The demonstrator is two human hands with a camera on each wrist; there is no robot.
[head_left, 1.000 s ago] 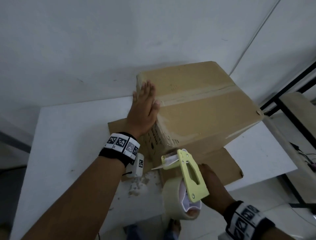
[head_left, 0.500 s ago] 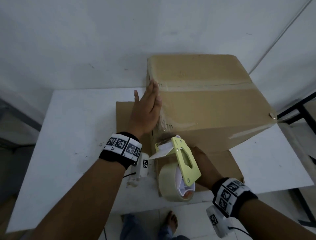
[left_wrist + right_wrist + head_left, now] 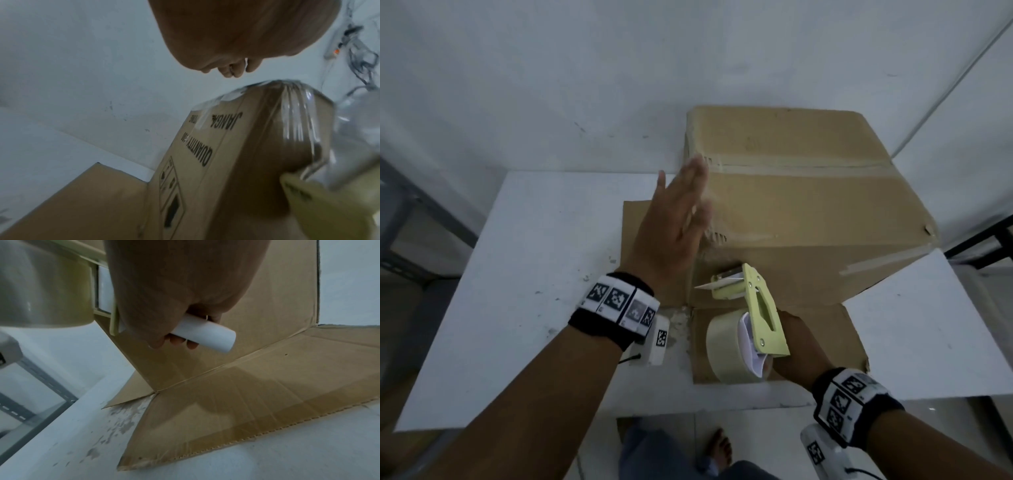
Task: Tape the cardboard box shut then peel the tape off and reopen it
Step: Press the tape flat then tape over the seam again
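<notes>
White plastic, a tube-shaped handle [image 3: 207, 332], sits inside the curled fingers [image 3: 176, 341] of the right hand [image 3: 799, 346], which clamp round it; the handle belongs to a pale yellow-green tape dispenser [image 3: 758, 308] carrying a roll of clear packing tape [image 3: 724, 346]. The dispenser's blade end lies just ahead of those fingers, close against the near side wall of the large brown cardboard box [image 3: 801, 212]; whether it touches the wall cannot be told. The left hand [image 3: 678, 222] is flat, its fingers [image 3: 697, 171] straight and held together, blurred, at the box's left wall near the top edge; contact cannot be made out. Beyond those fingertips a strip of clear tape [image 3: 801, 168] runs across the closed top of the box along its seam. Below both hands, the box's bottom flaps [image 3: 257, 402] spread flat on the white table [image 3: 524, 274], one under the right hand, another under the left wrist. Printed black lettering [image 3: 205, 154] marks the left wall.
</notes>
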